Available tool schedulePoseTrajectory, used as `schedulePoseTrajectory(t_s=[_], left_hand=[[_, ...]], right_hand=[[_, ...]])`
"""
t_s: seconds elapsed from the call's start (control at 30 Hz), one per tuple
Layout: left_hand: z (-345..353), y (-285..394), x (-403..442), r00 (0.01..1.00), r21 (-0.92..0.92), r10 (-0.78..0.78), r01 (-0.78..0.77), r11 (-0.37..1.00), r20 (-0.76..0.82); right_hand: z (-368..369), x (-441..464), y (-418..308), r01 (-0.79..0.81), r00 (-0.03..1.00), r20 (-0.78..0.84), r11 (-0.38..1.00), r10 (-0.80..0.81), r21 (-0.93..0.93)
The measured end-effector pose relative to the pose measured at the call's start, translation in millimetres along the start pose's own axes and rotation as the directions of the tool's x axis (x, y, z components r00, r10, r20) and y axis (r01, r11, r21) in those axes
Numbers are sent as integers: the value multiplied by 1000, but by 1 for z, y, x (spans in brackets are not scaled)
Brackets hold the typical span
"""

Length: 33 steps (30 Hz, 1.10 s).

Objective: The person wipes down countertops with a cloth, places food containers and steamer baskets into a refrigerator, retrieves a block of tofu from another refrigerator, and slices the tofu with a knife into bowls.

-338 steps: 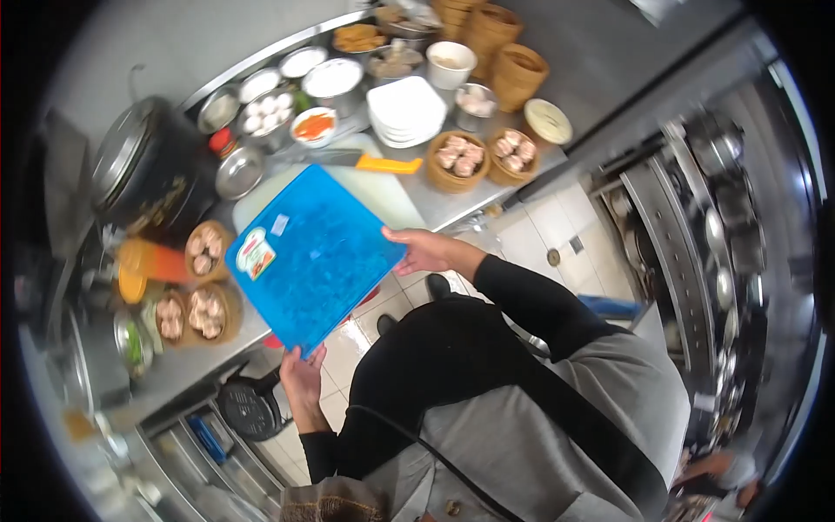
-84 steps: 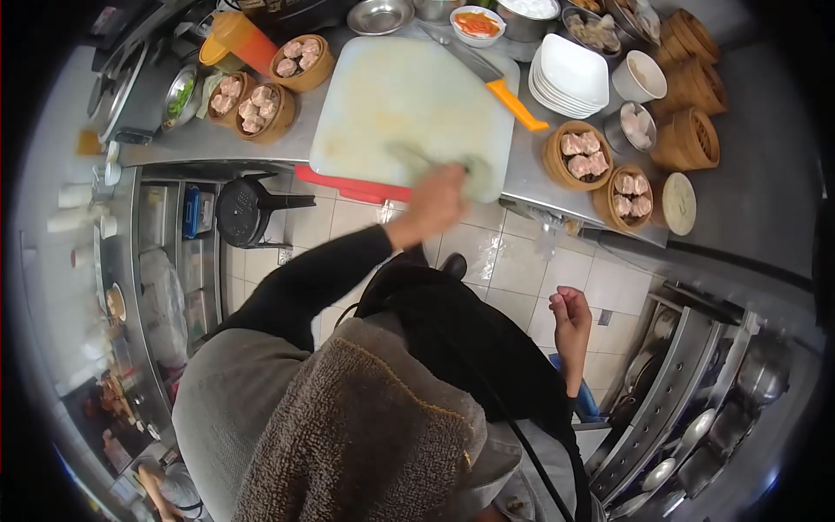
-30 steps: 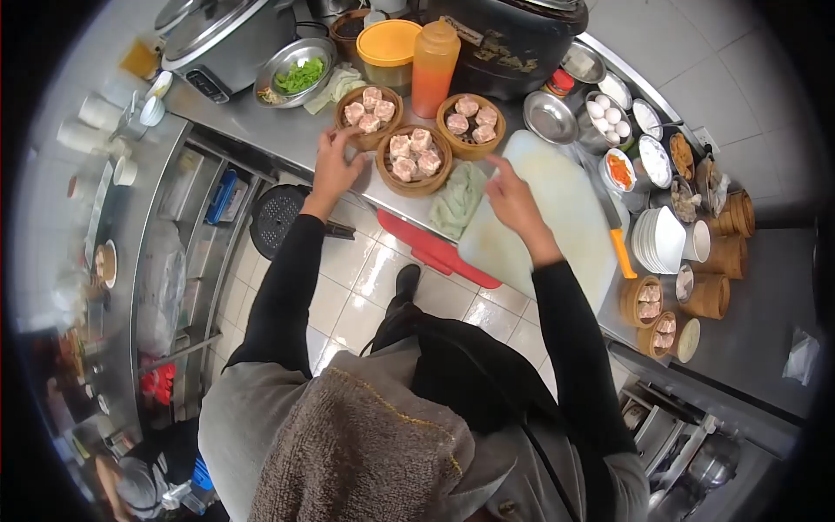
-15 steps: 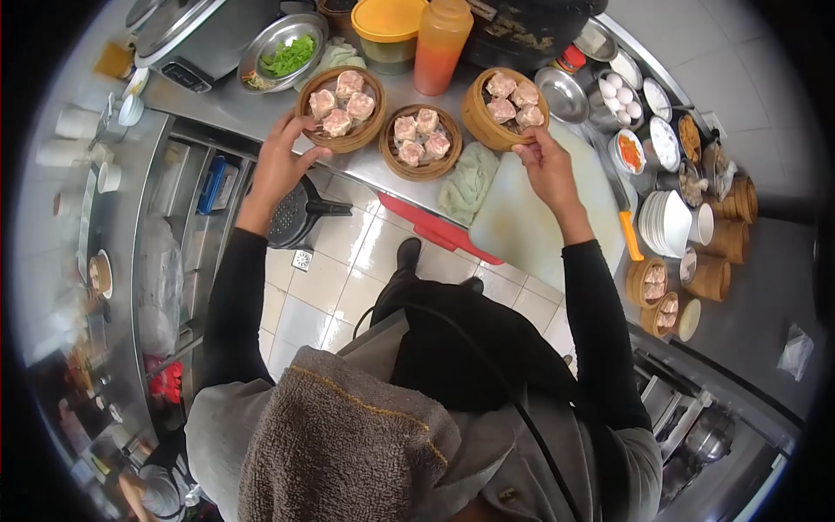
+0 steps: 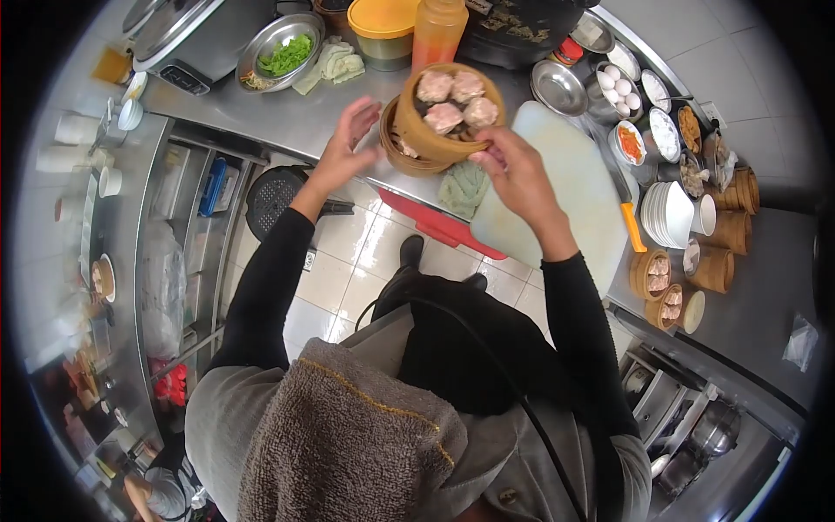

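Observation:
A round bamboo steamer basket (image 5: pixel 457 139) with several pale pink dumplings (image 5: pixel 443 117) hangs tilted over other basketwork at the counter's front. My right hand (image 5: pixel 519 174) grips its lower right rim, thumb and fingers closed. Beneath it and a bit to the left, a lower bamboo steamer (image 5: pixel 402 157) shows part of its rim and a dumpling; the upper basket covers the rest, so I cannot tell how many are stacked. My left hand (image 5: pixel 348 148) is beside the lower steamer on its left, fingers apart and holding nothing. A green cloth (image 5: pixel 467 189) lies just below the baskets.
A white cutting board (image 5: pixel 557 196) and an orange-handled knife (image 5: pixel 632 228) lie to the right. Behind stand a sauce bottle (image 5: pixel 437 39), a yellow-lidded tub (image 5: pixel 383 35) and a bowl of chopped greens (image 5: pixel 283 56). Eggs (image 5: pixel 617 87), stacked white dishes (image 5: pixel 665 217) and more steamers (image 5: pixel 657 274) fill the right side.
The right basket has moved left over the middle one in my right hand. The left basket has left its spot on the counter, and my left hand has moved right and let go.

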<state>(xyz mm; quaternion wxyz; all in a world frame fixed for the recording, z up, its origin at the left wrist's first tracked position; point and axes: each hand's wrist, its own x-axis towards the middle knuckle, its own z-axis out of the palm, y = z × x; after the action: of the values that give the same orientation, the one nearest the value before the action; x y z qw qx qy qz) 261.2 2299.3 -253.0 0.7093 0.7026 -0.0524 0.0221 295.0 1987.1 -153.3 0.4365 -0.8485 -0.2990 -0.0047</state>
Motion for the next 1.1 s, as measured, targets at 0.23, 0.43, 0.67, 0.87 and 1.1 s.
schedulePoseTrajectory(t_s=[0.23,0.43,0.67,0.87,1.1], left_hand=[[19,0,32,922,-382,-386,368,847,32],[26,31,37,860,-379,-485,506,775,158],[15,37,18,878,-439,-445,475,763,176],[80,113,13,880,-284,-365,450,847,305],[272,85,28,670,-144,-426,621,771,609]], right_hand=[[35,1,3,-170,985,19,976,169,134],[58,19,10,-722,500,586,-67,638,689],[70,29,-13,-597,698,531,-20,479,802],[-10,-23,-51,-496,722,348,96,597,863],[-133,-151,-20,-479,605,186,168,774,862]])
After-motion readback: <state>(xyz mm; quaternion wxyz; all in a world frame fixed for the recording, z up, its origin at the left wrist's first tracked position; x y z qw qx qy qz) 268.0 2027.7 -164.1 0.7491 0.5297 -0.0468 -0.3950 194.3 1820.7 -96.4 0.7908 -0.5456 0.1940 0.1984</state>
